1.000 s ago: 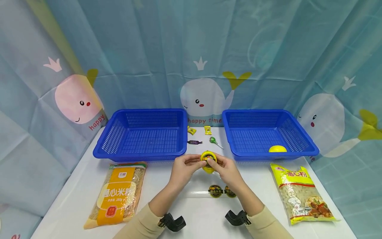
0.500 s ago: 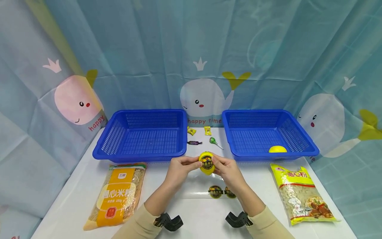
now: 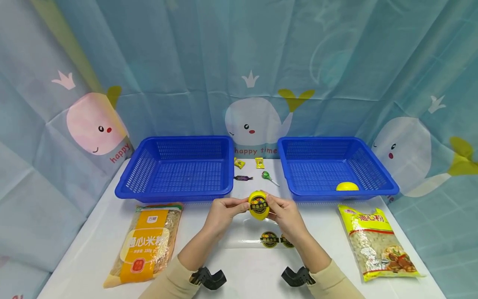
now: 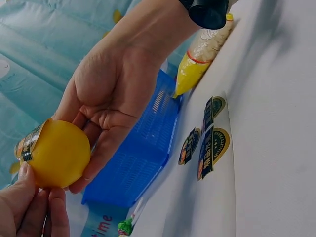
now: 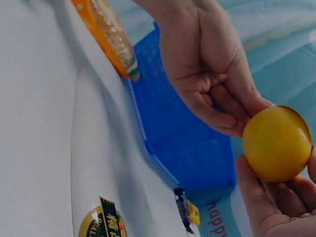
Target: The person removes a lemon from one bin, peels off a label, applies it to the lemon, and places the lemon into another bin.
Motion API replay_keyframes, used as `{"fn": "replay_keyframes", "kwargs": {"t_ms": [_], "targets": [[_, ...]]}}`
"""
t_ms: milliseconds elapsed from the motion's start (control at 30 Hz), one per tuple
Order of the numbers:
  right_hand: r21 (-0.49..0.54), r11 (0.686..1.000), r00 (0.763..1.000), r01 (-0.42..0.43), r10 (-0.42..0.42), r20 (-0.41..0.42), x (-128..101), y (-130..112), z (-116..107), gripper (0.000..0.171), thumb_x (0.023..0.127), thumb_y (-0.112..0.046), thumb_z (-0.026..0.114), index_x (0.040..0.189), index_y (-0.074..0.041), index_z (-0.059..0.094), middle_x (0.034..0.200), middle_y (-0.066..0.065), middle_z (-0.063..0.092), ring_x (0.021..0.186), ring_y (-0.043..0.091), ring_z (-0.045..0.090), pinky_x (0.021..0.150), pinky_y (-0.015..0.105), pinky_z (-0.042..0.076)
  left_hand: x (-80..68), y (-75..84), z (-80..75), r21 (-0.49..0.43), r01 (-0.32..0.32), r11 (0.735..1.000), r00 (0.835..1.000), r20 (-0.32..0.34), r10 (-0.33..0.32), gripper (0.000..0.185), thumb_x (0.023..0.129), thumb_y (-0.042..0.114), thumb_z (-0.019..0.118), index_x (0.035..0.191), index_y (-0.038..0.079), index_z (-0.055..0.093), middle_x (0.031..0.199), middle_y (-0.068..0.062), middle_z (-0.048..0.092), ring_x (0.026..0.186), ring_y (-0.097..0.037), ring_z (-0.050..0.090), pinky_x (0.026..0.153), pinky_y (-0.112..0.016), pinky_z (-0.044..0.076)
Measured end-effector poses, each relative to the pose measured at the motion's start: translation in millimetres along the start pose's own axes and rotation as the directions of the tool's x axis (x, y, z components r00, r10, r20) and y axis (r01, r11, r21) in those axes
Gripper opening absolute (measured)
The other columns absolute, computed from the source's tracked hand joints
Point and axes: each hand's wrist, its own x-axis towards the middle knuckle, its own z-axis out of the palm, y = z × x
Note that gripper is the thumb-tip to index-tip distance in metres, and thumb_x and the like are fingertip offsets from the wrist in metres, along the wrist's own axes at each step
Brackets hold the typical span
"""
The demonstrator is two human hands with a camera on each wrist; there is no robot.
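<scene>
A yellow lemon (image 4: 63, 154) is held up over the middle of the table, and a round black-and-gold fruit sticker (image 3: 259, 205) lies on the side facing the head camera. From the left my left hand (image 3: 219, 215) pinches the lemon between thumb and fingers. My right hand (image 3: 289, 216) grips its other side, the thumb right at the sticker's edge. The right wrist view shows the fruit's plain back, with fingertips of both hands around it. Below the hands lies a glossy sheet (image 3: 242, 241) bearing a few more such stickers (image 3: 269, 239).
Two blue baskets (image 3: 175, 194) stand at the back; the right-hand one (image 3: 343, 193) contains another lemon (image 3: 347, 186). Between them lie two yellow-wrapped candies (image 3: 259, 162), a purple-wrapped candy (image 3: 243, 178) and a green lollipop (image 3: 266, 175). Pasta bags lie left (image 3: 145, 245) and right (image 3: 381, 245).
My right thumb has slid off the sticker's face to its edge, leaving the print exposed. The lemon has turned slightly and shifted a little left. Both hands keep hold of it.
</scene>
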Motion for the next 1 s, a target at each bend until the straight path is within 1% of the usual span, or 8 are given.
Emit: {"fn": "replay_keyframes", "kwargs": {"t_ms": [133, 267, 367, 433, 633, 767, 933, 1000], "targets": [[-0.025, 0.999, 0.999, 0.023, -0.023, -0.030, -1, -1, 1, 0.043, 0.102, -0.033, 0.059, 0.131, -0.003, 0.066, 0.139, 0.009, 0.063, 0.104, 0.022, 0.071, 0.087, 0.033, 0.060, -0.7, -2.4, 0.2, 0.001, -0.025, 1.000, 1.000, 0.015, 0.025, 0.024, 0.087, 0.018, 0.080, 0.106, 0.003, 0.078, 0.107, -0.009, 0.077, 0.093, -0.023, 0.074, 0.093, -0.036, 0.057], [-0.063, 0.996, 0.996, 0.071, -0.074, -0.052, -2, -2, 3, 0.043, 0.100, -0.031, 0.064, 0.133, -0.004, 0.065, 0.137, 0.013, 0.064, 0.107, 0.020, 0.071, 0.087, 0.034, 0.060, -3.9, -2.0, 2.1, 0.046, -0.096, 0.994, 0.995, 0.028, 0.094, 0.026, 0.092, 0.022, 0.076, 0.111, 0.004, 0.077, 0.109, -0.011, 0.077, 0.101, -0.032, 0.073, 0.092, -0.034, 0.058], [-0.072, 0.992, 0.993, 0.103, -0.107, -0.051, -5, -4, 3, 0.042, 0.099, -0.027, 0.066, 0.133, -0.002, 0.064, 0.133, 0.017, 0.066, 0.108, 0.019, 0.071, 0.086, 0.035, 0.060, -7.9, 2.0, 5.5, 0.108, -0.160, 0.981, 0.987, 0.046, 0.156, 0.035, 0.092, 0.030, 0.075, 0.115, 0.005, 0.075, 0.111, -0.011, 0.076, 0.103, -0.029, 0.073, 0.090, -0.031, 0.059], [-0.081, 0.990, 0.992, 0.116, -0.120, -0.038, -6, -6, 2, 0.041, 0.098, -0.026, 0.067, 0.132, -0.002, 0.064, 0.130, 0.019, 0.066, 0.108, 0.020, 0.070, 0.085, 0.035, 0.061, -10.9, 5.8, 8.7, 0.140, -0.180, 0.974, 0.983, 0.056, 0.174, 0.042, 0.089, 0.035, 0.078, 0.119, 0.006, 0.073, 0.114, -0.011, 0.075, 0.105, -0.026, 0.072, 0.089, -0.030, 0.059], [-0.096, 0.991, 0.995, 0.098, -0.098, 0.000, -9, -10, 0, 0.042, 0.096, -0.025, 0.071, 0.131, -0.005, 0.060, 0.128, 0.018, 0.065, 0.111, 0.022, 0.068, 0.086, 0.036, 0.060, -17.4, 13.1, 19.3, 0.194, -0.176, 0.965, 0.984, 0.052, 0.169, 0.060, 0.080, 0.038, 0.086, 0.125, 0.005, 0.066, 0.117, -0.013, 0.073, 0.106, -0.026, 0.071, 0.088, -0.030, 0.059], [-0.096, 0.991, 0.996, 0.093, -0.093, -0.002, -11, -13, 3, 0.044, 0.095, -0.024, 0.073, 0.130, -0.004, 0.057, 0.128, 0.019, 0.063, 0.110, 0.020, 0.068, 0.085, 0.036, 0.061, -19.8, 14.5, 25.5, 0.265, -0.193, 0.945, 0.981, 0.028, 0.192, 0.067, 0.074, 0.037, 0.091, 0.127, 0.007, 0.063, 0.115, -0.011, 0.073, 0.103, -0.025, 0.071, 0.084, -0.031, 0.060], [-0.114, 0.988, 0.995, 0.103, -0.101, 0.023, -13, -17, 3, 0.047, 0.094, -0.025, 0.073, 0.132, -0.005, 0.053, 0.130, 0.019, 0.059, 0.114, 0.025, 0.067, 0.086, 0.037, 0.061, -19.4, 12.8, 29.4, 0.320, -0.223, 0.921, 0.972, 0.008, 0.233, 0.068, 0.072, 0.035, 0.092, 0.127, 0.007, 0.063, 0.112, -0.008, 0.072, 0.103, -0.023, 0.069, 0.082, -0.029, 0.060], [-0.132, 0.983, 0.992, 0.125, -0.120, 0.044, -14, -20, 0, 0.049, 0.095, -0.026, 0.072, 0.135, -0.005, 0.051, 0.132, 0.019, 0.058, 0.117, 0.027, 0.065, 0.088, 0.038, 0.060, -19.5, 12.6, 29.5, 0.322, -0.225, 0.920, 0.972, 0.004, 0.236, 0.067, 0.073, 0.033, 0.091, 0.128, 0.006, 0.062, 0.113, -0.008, 0.071, 0.104, -0.022, 0.068, 0.082, -0.029, 0.060]]}}
